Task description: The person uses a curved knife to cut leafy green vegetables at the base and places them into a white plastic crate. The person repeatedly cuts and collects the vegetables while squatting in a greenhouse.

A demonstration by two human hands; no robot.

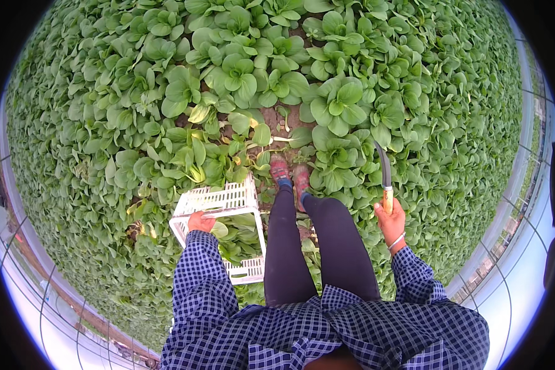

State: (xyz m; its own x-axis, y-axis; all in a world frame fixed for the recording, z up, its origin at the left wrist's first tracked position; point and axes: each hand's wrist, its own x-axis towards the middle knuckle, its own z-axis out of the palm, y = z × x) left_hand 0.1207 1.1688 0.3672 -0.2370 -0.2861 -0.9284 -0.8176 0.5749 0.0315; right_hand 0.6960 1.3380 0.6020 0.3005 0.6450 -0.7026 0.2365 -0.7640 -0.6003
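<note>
My left hand (200, 222) grips the rim of a white slatted plastic crate (219, 200) beside my left leg. Inside the crate lie green leafy vegetables (240, 237), partly hidden by the rim and my sleeve. In my right hand (391, 221) is a sickle, held by its wooden handle (388, 200). Its curved dark blade (384, 162) points away from me, over leafy green plants that look like pak choi (335, 157). A light-coloured bracelet circles my right wrist.
Dense pak choi plants (238, 78) surround me on all sides. My shoes (280, 168) stand on a narrow strip of soil (277, 121) strewn with loose and yellowed leaves (262, 134). A greenhouse wall with thin metal framing (518, 217) curves along the right edge.
</note>
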